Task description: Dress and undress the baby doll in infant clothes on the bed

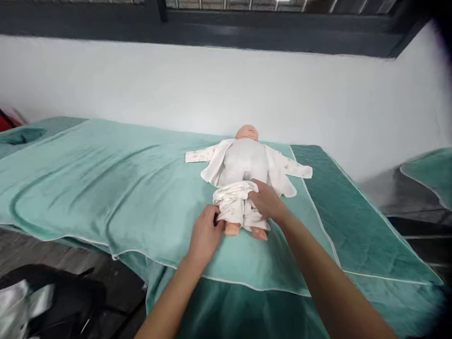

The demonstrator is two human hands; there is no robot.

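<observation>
A baby doll (245,160) lies on its back on a teal blanket (106,188), head toward the wall. An open white printed jacket (282,169) is spread under its arms. White printed trousers (233,205) are bunched around its legs, with both feet bare below them. My left hand (205,233) pinches the trouser fabric at the doll's left-side leg. My right hand (266,200) lies over the trouser waistband at the doll's hips, fingers curled on the cloth.
The blanket covers a table that stands against a white wall (212,89). A darker teal cover (353,221) lies to the right. Dark bags (45,296) sit on the floor at lower left. Another teal-covered surface (431,174) is at far right.
</observation>
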